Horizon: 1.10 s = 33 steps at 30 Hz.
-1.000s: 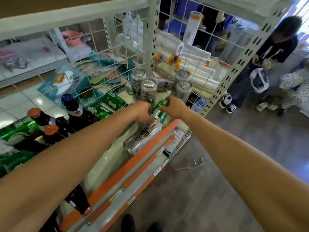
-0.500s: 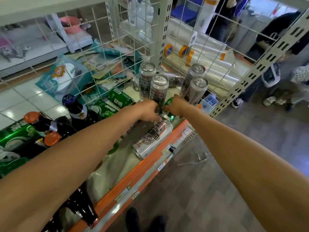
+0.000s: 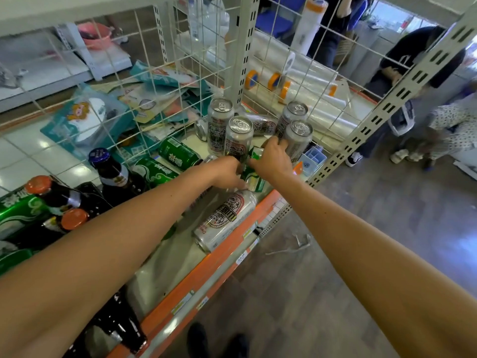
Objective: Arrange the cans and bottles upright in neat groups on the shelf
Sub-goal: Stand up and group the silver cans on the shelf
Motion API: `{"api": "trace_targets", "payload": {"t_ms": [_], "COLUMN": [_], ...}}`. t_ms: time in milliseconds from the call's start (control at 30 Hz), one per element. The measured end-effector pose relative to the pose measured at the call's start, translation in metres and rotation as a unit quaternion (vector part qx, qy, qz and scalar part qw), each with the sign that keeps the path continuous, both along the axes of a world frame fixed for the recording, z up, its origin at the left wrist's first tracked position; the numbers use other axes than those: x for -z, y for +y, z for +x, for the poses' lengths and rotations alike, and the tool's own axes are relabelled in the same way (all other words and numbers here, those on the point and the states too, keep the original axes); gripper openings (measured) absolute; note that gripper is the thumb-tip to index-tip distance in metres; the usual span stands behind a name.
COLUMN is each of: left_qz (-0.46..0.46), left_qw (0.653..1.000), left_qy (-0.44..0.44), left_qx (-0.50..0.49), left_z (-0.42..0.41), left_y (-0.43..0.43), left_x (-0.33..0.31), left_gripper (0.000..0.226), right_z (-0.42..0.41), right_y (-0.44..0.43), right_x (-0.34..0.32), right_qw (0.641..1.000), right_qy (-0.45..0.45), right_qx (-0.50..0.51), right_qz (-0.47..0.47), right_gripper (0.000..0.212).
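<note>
The left hand (image 3: 227,174) and right hand (image 3: 271,161) both curl round a green can (image 3: 254,178) between them on the shelf (image 3: 165,264), just before four upright silver cans (image 3: 238,140). A fallen silver can (image 3: 224,220) lies at the front edge, its lettering too blurred to read. The other green cans (image 3: 178,153), lying to the left, bear white Chinese characters.

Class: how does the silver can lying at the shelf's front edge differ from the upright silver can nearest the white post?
The lying can rests on its side by the orange edge; the upright can stands at the back. The upright can shows its pull-tab lid; the lying can shows mostly label. Both are silver with matching patterns.
</note>
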<state>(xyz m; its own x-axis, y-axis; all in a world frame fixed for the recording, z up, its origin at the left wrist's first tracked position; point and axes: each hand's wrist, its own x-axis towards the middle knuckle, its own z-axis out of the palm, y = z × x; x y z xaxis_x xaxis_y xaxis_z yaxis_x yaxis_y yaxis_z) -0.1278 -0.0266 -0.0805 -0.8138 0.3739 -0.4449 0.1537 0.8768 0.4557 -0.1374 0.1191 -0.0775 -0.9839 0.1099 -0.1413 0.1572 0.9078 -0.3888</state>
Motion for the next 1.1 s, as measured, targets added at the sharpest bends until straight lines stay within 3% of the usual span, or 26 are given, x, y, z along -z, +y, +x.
{"api": "trace_targets", "payload": {"t_ms": [167, 333, 467, 600, 867, 1100], "left_qz": [0.001, 0.007, 0.007, 0.01, 0.003, -0.094], "left_qw": [1.0, 1.0, 1.0, 0.999, 0.987, 0.956], "left_qy": [-0.008, -0.008, 0.016, 0.038, 0.106, 0.18], "left_qx": [-0.001, -0.001, 0.001, -0.021, -0.123, -0.211], "left_z": [0.004, 0.013, 0.024, 0.042, 0.108, 0.188], "left_y": [0.002, -0.001, -0.007, -0.018, -0.049, -0.093], "left_x": [0.002, -0.009, -0.024, -0.05, -0.123, -0.182], "left_gripper": [0.06, 0.066, 0.066, 0.057, 0.052, 0.051], "right_z": [0.011, 0.017, 0.027, 0.049, 0.074, 0.118], "right_y": [-0.001, 0.008, 0.009, 0.013, 0.009, -0.039], "right_x": [0.002, -0.003, -0.005, -0.012, -0.084, -0.146], "right_qw": [1.0, 0.996, 0.996, 0.998, 0.992, 0.967], "right_qy": [0.016, -0.033, -0.052, -0.023, 0.054, 0.1], "right_qx": [-0.01, 0.027, 0.037, 0.029, -0.046, -0.177], "right_qz": [-0.013, -0.075, -0.059, -0.06, -0.102, -0.157], "right_gripper": [0.072, 0.079, 0.058, 0.076, 0.075, 0.084]}}
